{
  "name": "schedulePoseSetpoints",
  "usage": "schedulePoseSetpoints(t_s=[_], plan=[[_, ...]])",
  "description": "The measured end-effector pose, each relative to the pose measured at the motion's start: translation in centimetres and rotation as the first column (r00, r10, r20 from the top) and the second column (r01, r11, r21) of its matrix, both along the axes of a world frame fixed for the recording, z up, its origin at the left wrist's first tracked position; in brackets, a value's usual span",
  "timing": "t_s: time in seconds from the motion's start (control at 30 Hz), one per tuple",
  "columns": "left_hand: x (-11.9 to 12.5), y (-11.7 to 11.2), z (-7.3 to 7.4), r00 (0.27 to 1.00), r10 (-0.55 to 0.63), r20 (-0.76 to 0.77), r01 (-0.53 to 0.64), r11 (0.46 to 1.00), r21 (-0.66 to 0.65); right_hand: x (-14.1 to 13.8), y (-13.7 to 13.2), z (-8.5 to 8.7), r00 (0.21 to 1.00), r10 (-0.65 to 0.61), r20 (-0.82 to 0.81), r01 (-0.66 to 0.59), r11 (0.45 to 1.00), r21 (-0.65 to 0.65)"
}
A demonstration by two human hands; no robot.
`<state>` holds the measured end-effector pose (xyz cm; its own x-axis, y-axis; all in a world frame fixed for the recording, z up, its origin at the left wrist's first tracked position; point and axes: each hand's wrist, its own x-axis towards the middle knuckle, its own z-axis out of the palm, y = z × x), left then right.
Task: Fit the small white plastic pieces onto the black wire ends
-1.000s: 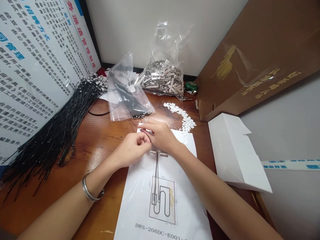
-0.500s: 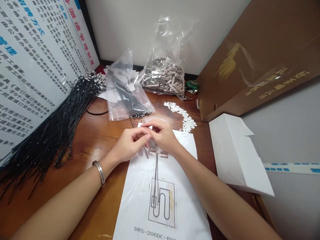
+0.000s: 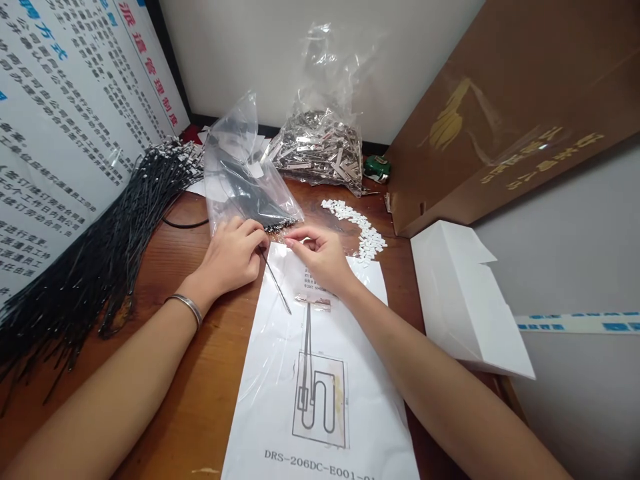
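Note:
My left hand [image 3: 234, 257] is closed on a thin black wire [image 3: 277, 285] that slants down onto the printed sheet [image 3: 320, 373]. It rests at the mouth of a clear bag of black wires [image 3: 245, 183]. My right hand [image 3: 323, 257] pinches the far end of the wire, or a small part on it, just above the sheet's top edge. A small metal clip [image 3: 314, 301] lies on the sheet below my right wrist. The sheet shows a looped wire drawing under clear film.
A large bundle of black wires [image 3: 90, 267] lies at the left against a printed board [image 3: 55, 120]. A bag of metal clips [image 3: 320, 150] stands at the back. Small white pieces [image 3: 357, 223] trail beside my right hand. A white folded card [image 3: 465, 300] and a brown carton [image 3: 500, 113] stand at the right.
My hands have parted. The left hand slid left toward the bag's mouth, drawing a black wire out across the sheet's corner. The right hand moved slightly up and kept its pinch.

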<state>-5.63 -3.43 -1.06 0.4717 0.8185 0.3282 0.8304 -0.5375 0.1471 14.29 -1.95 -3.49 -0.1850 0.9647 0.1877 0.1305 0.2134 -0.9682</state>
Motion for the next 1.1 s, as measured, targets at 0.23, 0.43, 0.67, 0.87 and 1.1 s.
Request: schedulePoseSetpoints(t_s=[0.23,0.43,0.67,0.87,1.1], plan=[[0.4,-0.2,0.3,0.998,-0.056,-0.038,0.052,0.994,-0.093,-0.1,-0.1,0.0,1.0,-0.009,-0.005,0.009,0.999,0.031],[0.4,0.1,-0.2,0.996,-0.03,0.086,0.033,0.999,-0.035,0.2,0.0,0.4,0.999,-0.035,-0.017,0.035,0.999,-0.001],[0.6,0.8,-1.2,0.961,-0.006,0.276,-0.03,0.992,0.126,0.5,0.1,0.8,0.998,-0.043,-0.054,0.041,0.999,-0.034],[1.5,0.5,-1.5,0.945,-0.098,0.313,0.072,0.993,0.094,0.4,-0.1,0.1,0.998,0.044,-0.054,-0.044,0.999,-0.005],[2.1,0.5,-1.5,0.946,-0.136,0.293,0.107,0.988,0.113,0.5,-0.4,0.2,0.997,0.034,-0.065,-0.03,0.998,0.052]])
